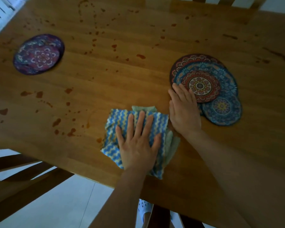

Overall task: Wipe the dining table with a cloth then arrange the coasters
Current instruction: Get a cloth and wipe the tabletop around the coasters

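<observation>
The cloth (113, 124) lies by the table's (155, 30) near edge, with the left hand (138, 145) pressing it flat, fingers spread. The right hand (184, 112) rests flat against the coasters (201, 86). Wiping seems under way. The stains (141, 56) to the left and beyond likely call for a firm sweep next.

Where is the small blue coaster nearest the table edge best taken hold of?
Probably grip the small blue coaster by its near right rim, coming from the right: it lies flat, that rim is bare on the table, and the red coaster overlaps its far left.
</observation>
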Tool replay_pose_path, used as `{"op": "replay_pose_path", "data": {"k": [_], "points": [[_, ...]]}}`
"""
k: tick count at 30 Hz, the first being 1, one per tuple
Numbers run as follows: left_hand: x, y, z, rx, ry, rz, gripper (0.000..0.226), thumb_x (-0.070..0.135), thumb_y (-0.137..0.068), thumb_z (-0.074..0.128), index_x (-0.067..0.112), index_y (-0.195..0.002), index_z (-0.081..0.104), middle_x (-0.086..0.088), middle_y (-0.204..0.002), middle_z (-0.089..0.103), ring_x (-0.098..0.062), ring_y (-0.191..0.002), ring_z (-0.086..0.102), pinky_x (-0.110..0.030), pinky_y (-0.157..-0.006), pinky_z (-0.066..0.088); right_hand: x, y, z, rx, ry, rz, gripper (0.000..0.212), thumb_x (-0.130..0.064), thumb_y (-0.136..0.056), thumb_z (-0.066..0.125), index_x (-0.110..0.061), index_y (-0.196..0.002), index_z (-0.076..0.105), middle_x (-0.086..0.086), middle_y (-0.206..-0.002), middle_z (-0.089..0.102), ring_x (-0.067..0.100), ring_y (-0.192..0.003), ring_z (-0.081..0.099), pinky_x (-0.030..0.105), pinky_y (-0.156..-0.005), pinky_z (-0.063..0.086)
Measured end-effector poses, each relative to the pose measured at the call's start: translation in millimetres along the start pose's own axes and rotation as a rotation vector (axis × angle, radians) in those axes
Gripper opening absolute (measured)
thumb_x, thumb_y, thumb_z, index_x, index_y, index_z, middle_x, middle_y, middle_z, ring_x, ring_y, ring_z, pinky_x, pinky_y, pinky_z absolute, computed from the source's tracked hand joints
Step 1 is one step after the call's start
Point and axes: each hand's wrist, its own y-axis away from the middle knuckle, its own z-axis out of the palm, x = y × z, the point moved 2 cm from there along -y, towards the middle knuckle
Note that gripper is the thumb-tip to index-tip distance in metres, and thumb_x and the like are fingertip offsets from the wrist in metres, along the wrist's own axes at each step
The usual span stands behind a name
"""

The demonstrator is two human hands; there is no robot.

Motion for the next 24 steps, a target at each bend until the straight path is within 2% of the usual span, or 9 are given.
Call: {"op": "replay_pose_path", "data": {"k": [5, 8, 12, 16, 20, 24], "points": [[-32.8, -43.4, -10.4, -0.051, 0.004, -0.134, 0.066, 0.068, -0.094, 0.010, 0.042, -0.154, -0.004, 0.015, -0.163, -0.010, -0.016, -0.149, -0.018, -0.059, -0.117, -0.007, -0.1, -1.3, 0.5, 0.025, 0.005, 0.000, 0.045, -0.022, -0.105, 0.029, -0.007, -0.147, 0.038, 0.006, -0.159, 0.028, 0.021, -0.149, 0.015, 0.041, -0.122, 0.006], [-28.1, -78.7, -14.8, -0.069, 0.022, -0.168, 0.067, 0.068, -0.094, 0.007, 0.042, -0.153, -0.011, 0.015, -0.162, -0.017, -0.018, -0.147, -0.024, -0.061, -0.116, -0.010, -0.9, -2.5, 1.4, 0.028, 0.032, 0.002, 0.045, -0.023, -0.105, 0.030, -0.006, -0.146, 0.040, 0.008, -0.158, 0.029, 0.023, -0.148, 0.018, 0.044, -0.122, 0.009], [-13.4, -99.4, -14.5, -0.082, 0.013, -0.143, 0.067, 0.067, -0.095, 0.007, 0.040, -0.153, -0.011, 0.013, -0.162, -0.018, -0.020, -0.148, -0.024, -0.062, -0.115, -0.010, -1.4, -2.6, 2.0, 0.008, 0.051, -0.007, 0.047, -0.024, -0.105, 0.029, -0.008, -0.148, 0.036, 0.006, -0.160, 0.024, 0.022, -0.149, 0.015, 0.045, -0.122, 0.009], [-10.6, -98.8, -13.8, -0.078, 0.004, -0.108, 0.066, 0.066, -0.096, 0.006, 0.039, -0.153, -0.011, 0.013, -0.162, -0.017, -0.019, -0.148, -0.024, -0.062, -0.115, -0.009, -4.6, -1.1, -0.1, 0.006, 0.056, -0.099, 0.044, -0.021, -0.104, 0.037, -0.013, -0.147, 0.038, 0.002, -0.161, 0.023, 0.021, -0.149, 0.017, 0.049, -0.120, 0.014], [-0.1, -65.0, -10.8, -0.042, 0.024, -0.066, 0.065, 0.066, -0.095, 0.006, 0.040, -0.154, -0.008, 0.013, -0.163, -0.014, -0.018, -0.148, -0.022, -0.061, -0.115, -0.009, -6.9, 2.1, -1.9, -0.039, 0.065, -0.144, 0.043, -0.018, -0.104, 0.038, -0.013, -0.147, 0.038, 0.004, -0.161, 0.023, 0.021, -0.148, 0.018, 0.048, -0.121, 0.012], [13.6, -11.8, -4.2, -0.014, 0.034, -0.040, 0.063, 0.062, -0.097, 0.011, 0.039, -0.155, 0.000, 0.011, -0.164, -0.006, -0.019, -0.150, -0.016, -0.062, -0.115, -0.006, -12.0, 1.6, -2.8, -0.007, 0.035, -0.131, 0.041, -0.015, -0.105, 0.036, -0.010, -0.146, 0.040, 0.007, -0.160, 0.024, 0.023, -0.148, 0.020, 0.047, -0.121, 0.013]]}}
